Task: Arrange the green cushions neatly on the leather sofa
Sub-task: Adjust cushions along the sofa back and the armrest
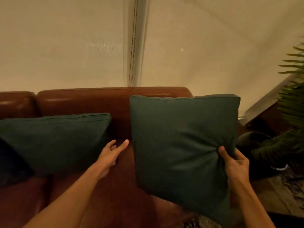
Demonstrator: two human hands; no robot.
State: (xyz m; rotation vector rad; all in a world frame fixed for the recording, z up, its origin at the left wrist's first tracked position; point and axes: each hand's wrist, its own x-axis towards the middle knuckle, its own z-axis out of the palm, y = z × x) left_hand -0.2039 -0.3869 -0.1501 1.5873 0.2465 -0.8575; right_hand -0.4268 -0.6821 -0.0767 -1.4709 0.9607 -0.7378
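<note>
A brown leather sofa [92, 102] fills the lower half of the view. One dark green cushion [54, 142] leans against its backrest at the left. A second green cushion [177, 142] stands upright at the sofa's right end, lifted a little off the seat. My right hand [233, 162] grips this cushion by its right edge, thumb pressed into the fabric. My left hand [111, 153] hovers over the seat between the two cushions, fingers spread, holding nothing.
A pale roller blind with a bead chain [133, 46] hangs behind the sofa. A fern-like plant [292, 112] and a dark side table stand at the right. A darker cushion [9, 165] sits at the far left edge.
</note>
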